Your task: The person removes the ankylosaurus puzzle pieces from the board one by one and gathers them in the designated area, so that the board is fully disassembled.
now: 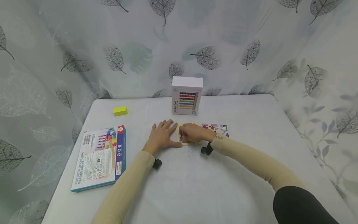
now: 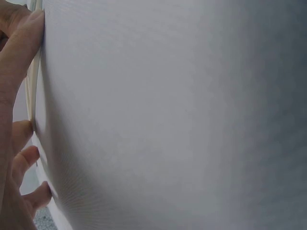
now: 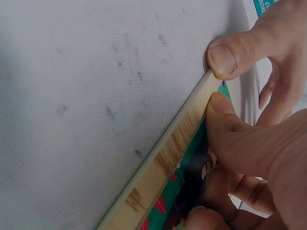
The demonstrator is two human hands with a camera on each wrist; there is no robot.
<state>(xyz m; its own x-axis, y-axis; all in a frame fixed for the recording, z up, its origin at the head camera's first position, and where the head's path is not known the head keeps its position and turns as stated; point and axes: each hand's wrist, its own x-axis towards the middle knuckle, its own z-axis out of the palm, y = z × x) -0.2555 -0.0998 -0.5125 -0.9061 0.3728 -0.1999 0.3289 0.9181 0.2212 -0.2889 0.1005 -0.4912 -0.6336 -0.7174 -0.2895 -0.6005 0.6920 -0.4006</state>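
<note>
A thin wooden puzzle board (image 3: 165,155) with a green, red and dark picture lies flat on the table, mostly covered by hands in the head view. My left hand (image 1: 162,135) rests at its left side, fingers spread, with thumb and index finger touching the board's edge. Over the board, my right hand (image 1: 194,132) has curled fingers. In the right wrist view its thumb (image 3: 228,124) touches the picture beside the wooden rim, and whether a piece sits between thumb and fingers is hidden. Colourful puzzle pieces (image 1: 213,127) lie just right of the board, partly behind the right wrist.
A white box with an abacus picture (image 1: 186,96) stands upright behind the board. On the left lies a flat beaded-toy box (image 1: 98,158), with a yellow-green block (image 1: 120,111) farther back. A leaf-patterned curtain (image 1: 139,46) hangs behind the white table (image 1: 195,186).
</note>
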